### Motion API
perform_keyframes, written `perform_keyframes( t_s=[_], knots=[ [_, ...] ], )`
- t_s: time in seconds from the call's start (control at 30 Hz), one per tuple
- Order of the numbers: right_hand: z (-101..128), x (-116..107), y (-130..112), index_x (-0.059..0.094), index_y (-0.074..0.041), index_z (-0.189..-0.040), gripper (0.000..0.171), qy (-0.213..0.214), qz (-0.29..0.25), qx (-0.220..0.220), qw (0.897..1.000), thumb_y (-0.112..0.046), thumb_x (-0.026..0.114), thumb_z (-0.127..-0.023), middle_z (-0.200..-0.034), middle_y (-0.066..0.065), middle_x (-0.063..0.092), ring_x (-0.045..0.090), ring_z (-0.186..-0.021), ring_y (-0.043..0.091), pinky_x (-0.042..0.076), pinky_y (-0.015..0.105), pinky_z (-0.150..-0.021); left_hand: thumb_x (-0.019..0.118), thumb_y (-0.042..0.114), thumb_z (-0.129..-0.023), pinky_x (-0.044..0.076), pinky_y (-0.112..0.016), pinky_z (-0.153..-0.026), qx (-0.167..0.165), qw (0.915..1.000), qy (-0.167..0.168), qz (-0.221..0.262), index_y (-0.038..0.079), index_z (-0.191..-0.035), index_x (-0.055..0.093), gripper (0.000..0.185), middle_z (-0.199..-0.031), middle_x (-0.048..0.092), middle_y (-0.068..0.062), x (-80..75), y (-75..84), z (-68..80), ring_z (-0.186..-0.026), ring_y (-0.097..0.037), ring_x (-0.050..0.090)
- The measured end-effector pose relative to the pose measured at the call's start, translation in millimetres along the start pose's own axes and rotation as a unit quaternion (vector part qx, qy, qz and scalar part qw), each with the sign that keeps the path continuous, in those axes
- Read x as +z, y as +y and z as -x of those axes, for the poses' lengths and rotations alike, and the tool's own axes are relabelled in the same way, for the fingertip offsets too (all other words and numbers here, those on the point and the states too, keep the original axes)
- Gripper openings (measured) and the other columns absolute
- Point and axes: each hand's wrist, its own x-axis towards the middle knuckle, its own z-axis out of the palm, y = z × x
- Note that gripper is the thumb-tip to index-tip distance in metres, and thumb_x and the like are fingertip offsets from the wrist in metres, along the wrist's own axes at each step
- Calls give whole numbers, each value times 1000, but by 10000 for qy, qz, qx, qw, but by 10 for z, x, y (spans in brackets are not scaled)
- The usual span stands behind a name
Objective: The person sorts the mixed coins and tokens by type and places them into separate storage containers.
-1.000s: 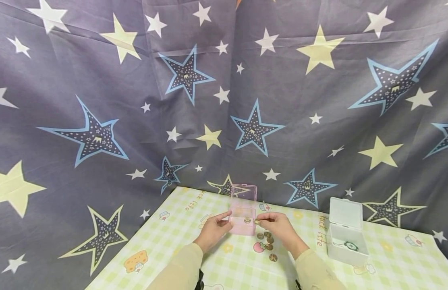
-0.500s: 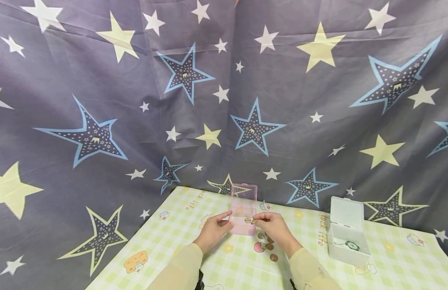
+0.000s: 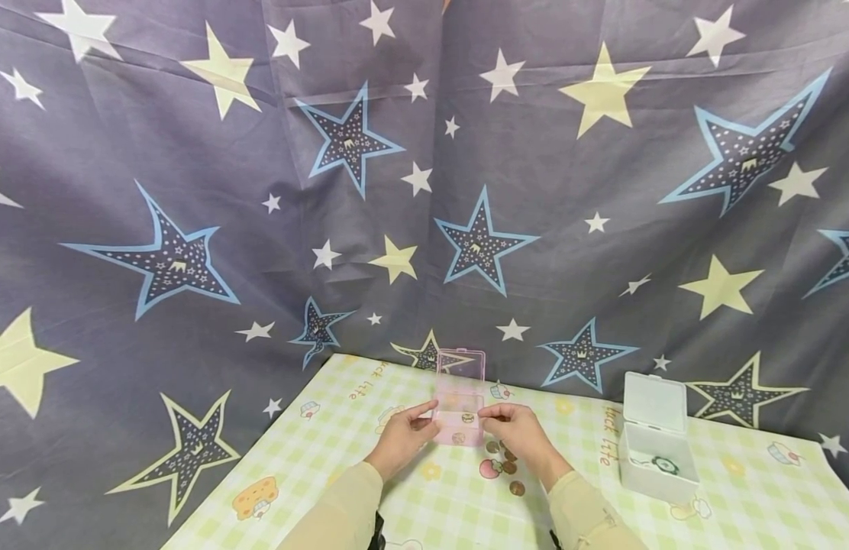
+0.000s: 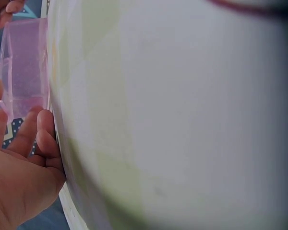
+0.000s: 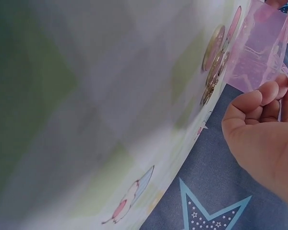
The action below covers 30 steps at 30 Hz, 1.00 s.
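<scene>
Pink box [image 3: 459, 418] stands open on the checked tablecloth [image 3: 342, 458], lid upright, between both hands. Left hand [image 3: 404, 439] grips its left edge between thumb and curled fingers. Right hand [image 3: 517, 429] has thumb and forefinger pressed together at the right rim; whether they pinch a coin is too small to tell. Loose coins [image 3: 510, 466] lie just beside that hand. Both wrist views are blurred by the cloth.
</scene>
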Motion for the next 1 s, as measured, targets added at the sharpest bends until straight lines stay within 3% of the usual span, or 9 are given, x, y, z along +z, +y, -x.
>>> perform_keyframes(
  t_s=[0.33,0.5,0.6,0.73,0.87,1.0],
  knots=[
    [29,-42,-19,78,-4,-118,26,-201,221,-17,9996,-21,73,-99,-106,3,78,62,-85,19,50,30,-66,75,24,-101,64,-36,-90,-3,10000,-18,45,11,-150,62,52,-132,74,-19,0,-30,-11,-125,-35,71],
    [98,-198,-19,77,-2,-116,25,-358,477,-134,9981,-20,74,-98,-107,5,78,66,-91,13,54,27,-80,75,26,-101,64,-31,-90,-55,9999,-34,94,14,-151,62,52,-136,73,-19,-6,-39,-40,-126,-33,70],
    [180,-353,0,76,-2,-116,25,-455,673,-159,9966,-19,74,-98,-101,4,78,66,-89,13,55,26,-79,75,26,-101,63,-31,-91,-22,9999,-50,115,14,-151,62,53,-136,73,-19,-3,-22,-51,-126,-33,70],
    [306,-563,60,77,-2,-116,24,-683,1181,-402,9898,-19,74,-99,-98,3,77,66,-87,13,54,24,-76,75,25,-101,63,-33,-93,-15,9999,-25,104,14,-151,62,53,-133,74,-18,-2,8,-50,-125,-33,70],
    [435,-721,164,78,-3,-111,19,-943,1774,-786,9765,-16,73,-98,-93,0,75,60,-80,7,51,22,-70,75,24,-101,63,-35,-94,-78,9999,-28,131,14,-152,61,54,-134,74,-18,1,11,-37,-126,-34,70],
    [542,-782,274,78,-5,-105,13,-1240,1991,-1047,9665,-12,75,-94,-88,-3,71,54,-75,1,48,20,-69,74,24,-101,63,-37,-96,-105,9998,-70,167,13,-153,60,54,-138,71,-20,-1,-5,-11,-128,-34,69]
  ],
)
